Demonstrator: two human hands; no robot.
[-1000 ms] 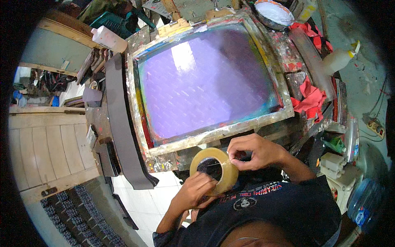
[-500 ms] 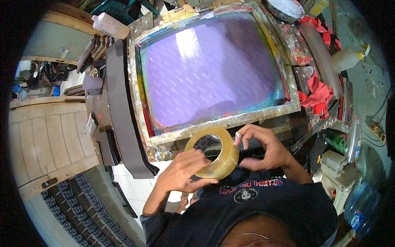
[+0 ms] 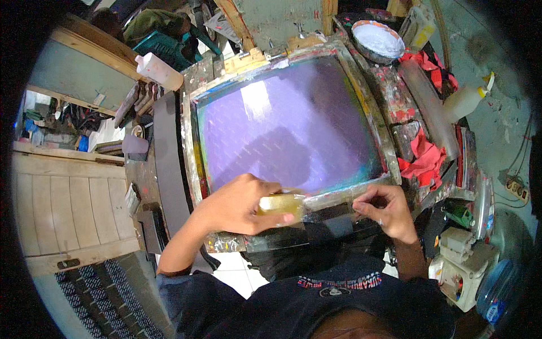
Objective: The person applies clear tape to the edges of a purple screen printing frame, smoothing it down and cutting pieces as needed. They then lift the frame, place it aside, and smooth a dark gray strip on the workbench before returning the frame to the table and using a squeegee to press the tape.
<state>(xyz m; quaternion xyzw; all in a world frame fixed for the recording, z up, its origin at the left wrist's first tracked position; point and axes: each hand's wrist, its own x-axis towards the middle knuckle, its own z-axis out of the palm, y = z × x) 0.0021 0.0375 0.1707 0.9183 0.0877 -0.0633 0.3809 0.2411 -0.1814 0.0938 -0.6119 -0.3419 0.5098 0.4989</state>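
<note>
While the left hand (image 3: 237, 204) is curled snugly around a fat, yellowish, see-through roll of tape (image 3: 280, 207), the right hand (image 3: 389, 212) sits off at the roll's 3 o'clock, thumb and fingertip pinched on what looks like the end of a clear, shiny strip of tape (image 3: 333, 210). Taking the middle of the glossy purple printing screen (image 3: 271, 135) as the clock's centre, the roll is at 6, up over the near side of its paint-smeared wooden frame (image 3: 189, 152).

That frame lies on a dark, paint-spattered worktable (image 3: 223, 244). Around it: long flat grey panel (image 3: 169, 164) between 8 and 9, pinkish-white plastic bottle (image 3: 160, 70) at 10, round bowl of white stuff (image 3: 378, 42) between 1 and 2, crumpled red cloth (image 3: 423, 161) between 3 and 4.

Further out, a pale slatted wooden door (image 3: 73, 209) fills 8, white floor tiles (image 3: 243, 277) peek through near 7, and a big clear-blue water jug (image 3: 499, 294) is around 4.
</note>
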